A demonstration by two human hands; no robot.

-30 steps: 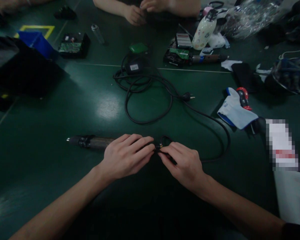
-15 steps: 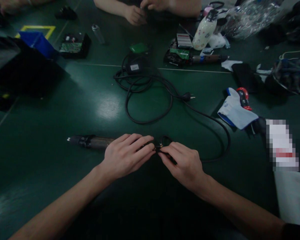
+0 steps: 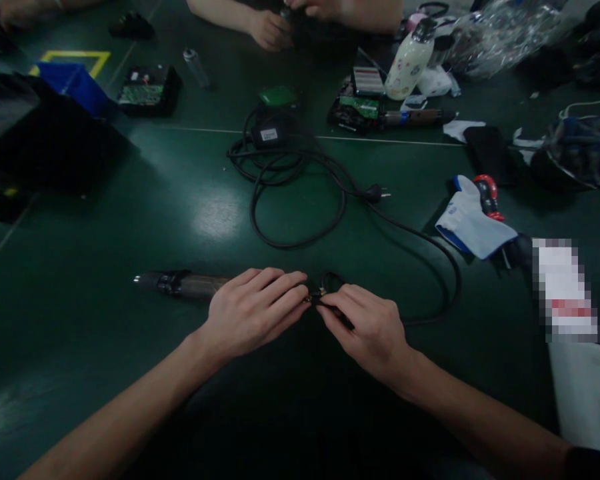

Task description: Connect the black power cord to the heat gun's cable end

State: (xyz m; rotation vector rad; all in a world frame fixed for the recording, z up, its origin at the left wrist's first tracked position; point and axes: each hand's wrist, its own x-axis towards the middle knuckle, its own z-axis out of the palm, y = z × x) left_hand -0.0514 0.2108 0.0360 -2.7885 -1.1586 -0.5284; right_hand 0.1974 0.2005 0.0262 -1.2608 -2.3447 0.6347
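Brown-and-black electric screwdriver [image 3: 195, 285] on green table [image 3: 170, 220], tip leftward; left hand [image 3: 253, 310] closed over rear. Right hand [image 3: 367, 327] pinches small dark part [image 3: 317, 300], identity unclear. Step judged: fine fingertip work behind tool; next move needs steady left hold. Versus earlier frame: own hands practically unmoved; co-worker's hand [image 3: 323, 8] shifted.

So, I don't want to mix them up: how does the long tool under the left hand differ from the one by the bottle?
The near tool points its tip to the picture's left, the far tool to its right. The left hand covers part of the near tool; no hand is on the far tool. The far tool has a blue band; none shows on the near tool's visible part. Both are long and slim, with brownish bodies.
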